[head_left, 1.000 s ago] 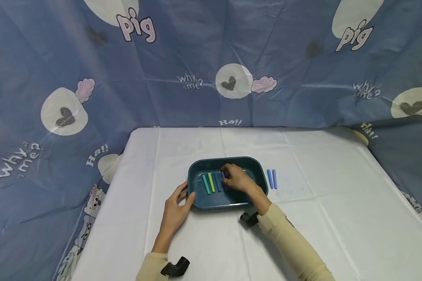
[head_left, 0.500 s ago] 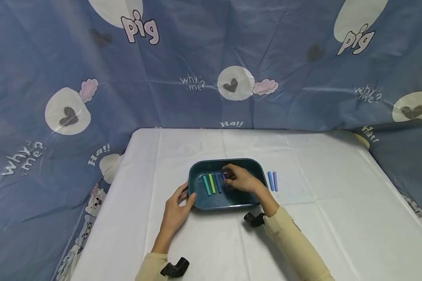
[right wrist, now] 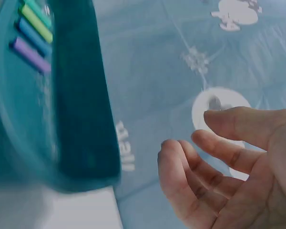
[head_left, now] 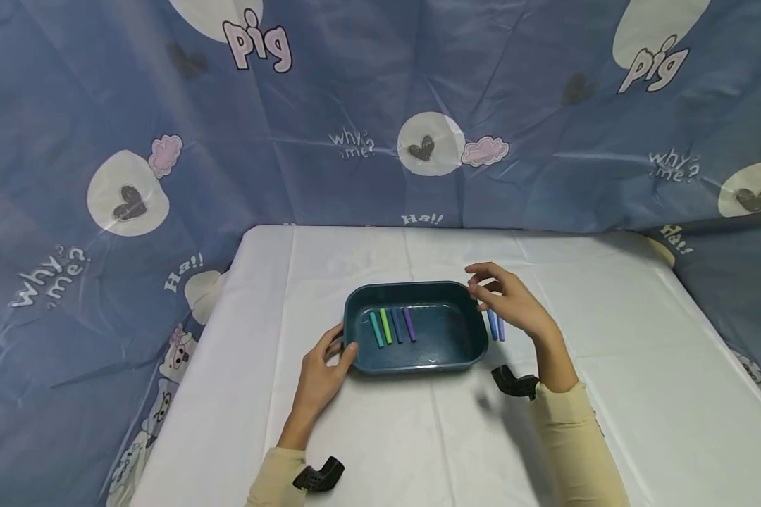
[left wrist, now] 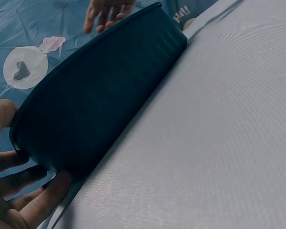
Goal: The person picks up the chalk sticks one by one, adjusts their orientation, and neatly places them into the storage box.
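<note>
A dark teal plastic tray (head_left: pixel 447 331) sits on the white-covered table. My left hand (head_left: pixel 320 380) holds its left end, thumb at the rim and fingers along the outer wall. Inside lie coloured chalk-like sticks in a slanted row: a teal stick (head_left: pixel 377 329), a lime green stick (head_left: pixel 386 326), a blue stick (head_left: pixel 397 325) and a purple stick (head_left: pixel 409 324). Over the tray's right rim my right hand (head_left: pixel 510 299) hovers with loosely bent fingers and nothing between them. Just beyond that rim, a blue stick (head_left: pixel 492 326) and a violet stick (head_left: pixel 501 329) lie on the table, partly hidden by the hand.
White cloth (head_left: pixel 609 317) covers the table around the tray. A blue printed sheet (head_left: pixel 533 190) hangs behind it and along both sides. Each wrist wears a black camera mount, such as the right mount (head_left: pixel 514 382).
My right hand has let go of the purple stick, leaving it in the row, and has lifted up and right out of the tray. My left hand stays at the tray's end.
</note>
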Motion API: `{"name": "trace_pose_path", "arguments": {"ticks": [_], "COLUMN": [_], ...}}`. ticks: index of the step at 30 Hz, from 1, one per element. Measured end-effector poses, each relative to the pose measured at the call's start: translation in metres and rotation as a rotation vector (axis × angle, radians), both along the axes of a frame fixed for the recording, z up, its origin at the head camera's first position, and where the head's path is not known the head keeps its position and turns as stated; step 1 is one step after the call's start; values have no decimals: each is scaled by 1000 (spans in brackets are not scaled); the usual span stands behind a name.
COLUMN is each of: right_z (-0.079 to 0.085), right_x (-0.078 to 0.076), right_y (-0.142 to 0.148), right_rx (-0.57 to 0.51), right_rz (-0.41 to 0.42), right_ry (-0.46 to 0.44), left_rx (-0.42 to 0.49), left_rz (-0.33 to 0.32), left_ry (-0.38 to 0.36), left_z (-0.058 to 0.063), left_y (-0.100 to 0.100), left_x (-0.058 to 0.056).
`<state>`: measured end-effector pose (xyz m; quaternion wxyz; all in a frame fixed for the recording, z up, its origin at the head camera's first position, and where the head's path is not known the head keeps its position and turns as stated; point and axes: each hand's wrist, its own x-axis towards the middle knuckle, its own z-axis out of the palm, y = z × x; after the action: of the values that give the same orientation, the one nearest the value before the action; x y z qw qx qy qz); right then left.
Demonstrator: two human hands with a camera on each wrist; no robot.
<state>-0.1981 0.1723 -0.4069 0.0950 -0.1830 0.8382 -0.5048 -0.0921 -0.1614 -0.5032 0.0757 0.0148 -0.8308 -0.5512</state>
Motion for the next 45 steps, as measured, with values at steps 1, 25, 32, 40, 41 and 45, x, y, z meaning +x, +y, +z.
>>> {"name": "trace_pose_path", "arguments": {"ticks": [1, 25, 32, 40, 41, 45], "right_z": [0, -50, -66, -77, -78, -78], "right_x": [0, -3, -7, -10, -10, -7], "right_y": [5, 69, 67, 62, 62, 58], "right_rx": [-1, 172, 294, 323, 326, 328], "right_rz": [-10, -41, -11, -41, -49, -81], "right_ry": [-1, -91, -25, 66, 65, 41], "left_rx": [0, -1, 8, 16, 18, 23], "left_rz": [-3, 5, -2, -8, -9, -15], "left_ry": [7, 3, 16, 14, 12, 3], "left_z": [0, -2, -4, -3, -2, -2], "left_y": [-1, -3, -1, -2, -2, -2], "left_x": [-1, -3, -3, -3, -2, -2]}}
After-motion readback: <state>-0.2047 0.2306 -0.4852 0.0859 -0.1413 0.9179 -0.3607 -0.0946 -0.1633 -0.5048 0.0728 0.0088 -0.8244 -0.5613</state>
